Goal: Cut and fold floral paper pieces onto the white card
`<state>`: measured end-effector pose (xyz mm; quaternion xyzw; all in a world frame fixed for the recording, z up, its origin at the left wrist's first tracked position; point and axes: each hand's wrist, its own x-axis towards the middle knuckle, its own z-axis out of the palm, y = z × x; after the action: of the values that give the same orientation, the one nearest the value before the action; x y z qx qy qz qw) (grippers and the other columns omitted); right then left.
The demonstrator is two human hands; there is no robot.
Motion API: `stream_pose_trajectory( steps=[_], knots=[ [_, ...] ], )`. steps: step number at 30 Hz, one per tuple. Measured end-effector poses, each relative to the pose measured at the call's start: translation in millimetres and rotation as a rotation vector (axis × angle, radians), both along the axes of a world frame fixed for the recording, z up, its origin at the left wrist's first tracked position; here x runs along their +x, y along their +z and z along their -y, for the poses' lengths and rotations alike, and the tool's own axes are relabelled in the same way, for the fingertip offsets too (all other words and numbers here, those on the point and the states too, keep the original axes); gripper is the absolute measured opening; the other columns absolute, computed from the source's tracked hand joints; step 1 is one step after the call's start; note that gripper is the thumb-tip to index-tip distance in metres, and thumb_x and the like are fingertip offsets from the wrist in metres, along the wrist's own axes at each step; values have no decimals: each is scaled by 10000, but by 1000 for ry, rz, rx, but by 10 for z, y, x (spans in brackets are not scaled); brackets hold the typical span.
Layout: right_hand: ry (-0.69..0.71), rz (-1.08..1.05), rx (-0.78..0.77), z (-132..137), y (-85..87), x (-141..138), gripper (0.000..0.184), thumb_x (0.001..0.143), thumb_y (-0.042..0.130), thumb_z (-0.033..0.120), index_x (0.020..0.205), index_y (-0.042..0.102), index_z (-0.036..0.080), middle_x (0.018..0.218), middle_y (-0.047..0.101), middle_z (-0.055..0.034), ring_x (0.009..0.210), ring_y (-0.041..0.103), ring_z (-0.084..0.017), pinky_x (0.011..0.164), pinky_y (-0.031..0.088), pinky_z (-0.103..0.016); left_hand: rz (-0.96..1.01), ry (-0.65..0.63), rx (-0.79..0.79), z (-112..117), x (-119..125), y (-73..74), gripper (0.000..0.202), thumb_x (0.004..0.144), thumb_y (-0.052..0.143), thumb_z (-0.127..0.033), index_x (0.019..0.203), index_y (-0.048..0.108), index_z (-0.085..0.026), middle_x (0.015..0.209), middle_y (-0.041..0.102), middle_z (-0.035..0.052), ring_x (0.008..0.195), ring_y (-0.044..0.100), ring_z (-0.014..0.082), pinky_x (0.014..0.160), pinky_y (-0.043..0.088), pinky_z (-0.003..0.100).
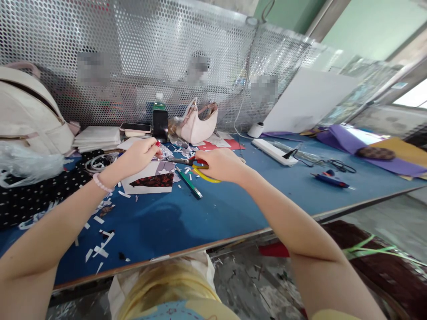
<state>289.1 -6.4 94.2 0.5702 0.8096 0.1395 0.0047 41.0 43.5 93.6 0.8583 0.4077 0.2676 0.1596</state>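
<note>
My right hand (pixel 220 164) is wrapped around a pair of scissors (pixel 208 176) with a yellow handle, the dark blades pointing left. Just past the blade tips, the fingers of my left hand (pixel 143 153) are pinched together. A spot of red shows at those fingertips, and what they hold is too small to make out. Below them lies a white sheet (pixel 151 190) with a dark, red-patterned piece (pixel 151 179) on it. Near the scissors rests a green cutter-like tool (pixel 189 183). White paper scraps (pixel 102 250) are scattered over the blue table (pixel 227 218).
At the left stand a white backpack (pixel 26 106) and a stack of white sheets (pixel 97 138). A phone (pixel 135 128), a bottle (pixel 159 102) and a pale pink bag (pixel 198 124) line the back. Rightward are a power strip (pixel 273 151) and a blue tool (pixel 330 180).
</note>
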Motion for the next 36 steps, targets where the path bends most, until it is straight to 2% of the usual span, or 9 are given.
stream_pose_trajectory(
  steps=[5,11,18,26,32,36],
  knots=[
    [39,54,-25,-28,42,-127,383,906,488,514,1030,641,185,755,681,-81,634,563,-190,569,213,-278,105,43,-118,29,12,28,345,968,280,-330,879,574,-173,985,718,76,943,655,177,791,476,274],
    [76,119,-25,-45,100,-213,408,910,458,529,1049,624,182,765,698,-84,642,585,-197,543,183,-282,147,73,-246,74,24,68,316,959,302,-339,905,573,-186,1014,731,74,1024,653,201,746,493,266],
    [120,176,0,-56,144,-210,401,900,441,527,1015,621,187,770,717,-81,644,603,-188,548,185,-278,158,45,-264,67,16,58,318,959,304,-347,884,573,-193,1025,728,69,1021,656,204,826,502,302],
    [164,243,3,-89,148,-252,442,896,441,552,1043,608,171,797,724,-106,695,637,-225,555,183,-291,177,61,-277,98,23,76,298,948,322,-320,899,586,-191,1028,725,64,1037,648,203,825,505,290],
    [143,232,12,-77,170,-245,446,891,446,559,1056,605,177,813,723,-91,682,631,-219,556,188,-290,185,69,-296,103,30,84,319,960,307,-330,892,585,-188,1043,717,74,1032,652,207,764,514,276],
    [143,242,13,-70,176,-258,442,895,442,553,1050,612,177,805,723,-93,688,636,-220,551,192,-290,196,48,-285,82,30,66,323,960,315,-351,883,585,-191,1016,723,71,1007,660,202,814,516,293]
  ],
)
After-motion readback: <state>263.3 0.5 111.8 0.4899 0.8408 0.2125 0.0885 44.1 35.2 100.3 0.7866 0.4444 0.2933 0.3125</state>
